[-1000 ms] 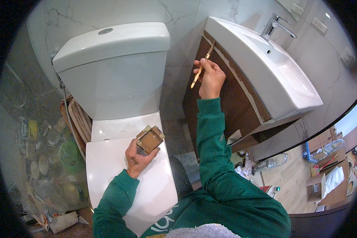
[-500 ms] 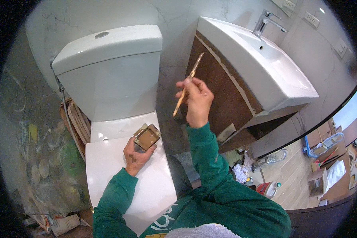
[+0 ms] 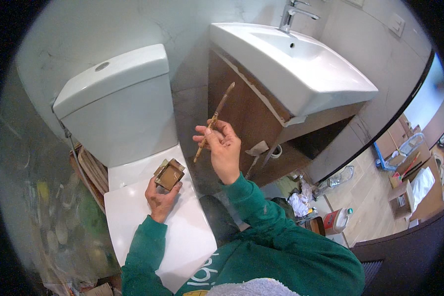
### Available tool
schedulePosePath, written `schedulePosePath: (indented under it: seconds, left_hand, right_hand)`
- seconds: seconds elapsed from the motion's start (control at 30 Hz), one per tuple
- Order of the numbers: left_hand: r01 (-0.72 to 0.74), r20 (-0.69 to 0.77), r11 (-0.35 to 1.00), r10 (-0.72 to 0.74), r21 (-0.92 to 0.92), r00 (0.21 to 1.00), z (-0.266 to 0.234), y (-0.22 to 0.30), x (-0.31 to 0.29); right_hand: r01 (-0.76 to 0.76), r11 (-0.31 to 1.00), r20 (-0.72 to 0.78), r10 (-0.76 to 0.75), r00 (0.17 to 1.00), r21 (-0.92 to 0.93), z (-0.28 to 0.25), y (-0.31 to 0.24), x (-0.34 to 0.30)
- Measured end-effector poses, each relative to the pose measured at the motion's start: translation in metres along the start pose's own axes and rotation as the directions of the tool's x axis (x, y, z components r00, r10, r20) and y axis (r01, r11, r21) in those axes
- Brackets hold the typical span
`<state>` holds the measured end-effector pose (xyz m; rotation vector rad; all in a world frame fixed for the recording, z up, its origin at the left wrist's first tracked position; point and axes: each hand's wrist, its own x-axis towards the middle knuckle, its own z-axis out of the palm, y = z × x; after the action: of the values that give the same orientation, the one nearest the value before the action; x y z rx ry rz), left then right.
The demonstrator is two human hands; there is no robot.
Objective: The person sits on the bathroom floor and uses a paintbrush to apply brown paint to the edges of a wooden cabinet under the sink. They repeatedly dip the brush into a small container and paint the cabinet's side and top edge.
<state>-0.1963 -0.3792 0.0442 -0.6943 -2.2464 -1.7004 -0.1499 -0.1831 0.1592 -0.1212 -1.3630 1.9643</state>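
Observation:
In my left hand point(image 3: 160, 201) is a small square container point(image 3: 170, 175) with brown paint-like stuff inside, its rim stained. The fingers grip its sides above the closed toilet lid point(image 3: 133, 207). My right hand point(image 3: 225, 153) pinches a thin paintbrush point(image 3: 222, 104) between thumb and fingers. The brush tilts with its upper end towards the cabinet and its lower end towards the toilet, touching neither as far as I can tell. Beyond the right hand stands the brown wood-toned cabinet point(image 3: 246, 106) under the white sink point(image 3: 306, 74); a pale, rough strip runs along its top edge.
The toilet tank point(image 3: 123, 118) stands against the wall at left. A tape roll point(image 3: 277, 151) sits on the cabinet's open shelf. Crumpled plastic point(image 3: 301, 203) and a red-and-white jug point(image 3: 337, 220) are on the floor to my right. Boxes point(image 3: 403, 197) lie farther off.
My view has swung to the right. The right hand has drawn back nearer to me and to the container, brush still pinched. The left hand keeps hold of the container.

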Motion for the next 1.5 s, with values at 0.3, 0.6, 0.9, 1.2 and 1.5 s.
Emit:
schedulePosePath:
  seconds: [0.3,0.6,0.9,1.2,1.5]
  left_hand:
    - [0.036,0.012,0.999,-0.036,-0.017,0.999,0.002,-0.003,0.000]
    - [0.001,0.006,1.000,-0.001,0.004,1.000,0.000,-0.006,0.001]
    - [-0.006,0.009,1.000,0.006,-0.025,1.000,0.001,-0.012,0.001]
    - [0.087,0.017,0.995,-0.086,-0.054,0.996,0.002,-0.011,0.000]
    - [0.028,0.014,0.999,-0.028,0.016,1.000,0.002,-0.012,0.000]
  right_hand:
    - [0.121,0.991,-0.048,-0.118,0.992,0.059,-0.004,-0.003,-0.016]
    - [0.152,0.985,-0.080,-0.146,0.986,0.081,-0.007,-0.001,-0.005]
    - [0.174,0.979,-0.104,-0.163,0.981,0.109,-0.003,0.001,0.013]
    - [0.170,0.984,-0.123,-0.162,0.979,0.054,-0.002,0.016,0.041]
    - [0.139,0.989,-0.144,-0.132,0.981,0.040,0.000,0.025,0.066]
